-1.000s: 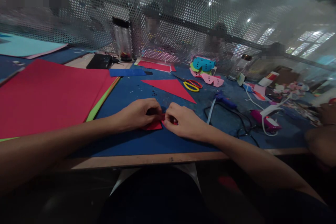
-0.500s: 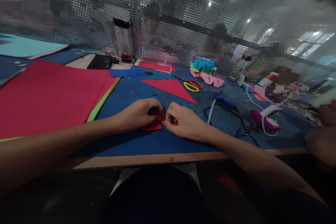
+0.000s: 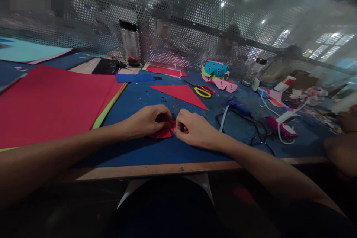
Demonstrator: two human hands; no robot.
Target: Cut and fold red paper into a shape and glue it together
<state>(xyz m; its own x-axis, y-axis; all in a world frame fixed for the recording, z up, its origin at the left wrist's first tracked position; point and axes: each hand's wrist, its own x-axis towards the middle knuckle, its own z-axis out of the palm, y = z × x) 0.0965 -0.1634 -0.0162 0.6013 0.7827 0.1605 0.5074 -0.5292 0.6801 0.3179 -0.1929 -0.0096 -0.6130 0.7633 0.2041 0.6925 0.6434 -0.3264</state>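
Note:
Close to the table's front edge, my left hand (image 3: 156, 119) and my right hand (image 3: 192, 128) meet over a small piece of red paper (image 3: 164, 134). Both are closed, fingers curled and pinching the paper, which is partly hidden beneath them. Beyond my hands lies a flat red paper triangle (image 3: 182, 93). Scissors (image 3: 205, 90) with red and yellow handles rest just past it. To the left of my left hand is a stack of large red sheets (image 3: 55, 104), with a green sheet (image 3: 107, 111) showing under its edge.
Right of my hands lie a blue glue gun (image 3: 238, 107) with a dark cord and a magenta device (image 3: 283, 127) with a white cable. Folded paper shapes (image 3: 214, 69), a bottle (image 3: 130, 42) and a black phone (image 3: 105, 66) sit near the perforated metal screen (image 3: 189, 26). Another person's arm (image 3: 341, 152) is at far right.
Almost nothing differs. My hands keep the same hold on the red paper, and the view has shifted very slightly.

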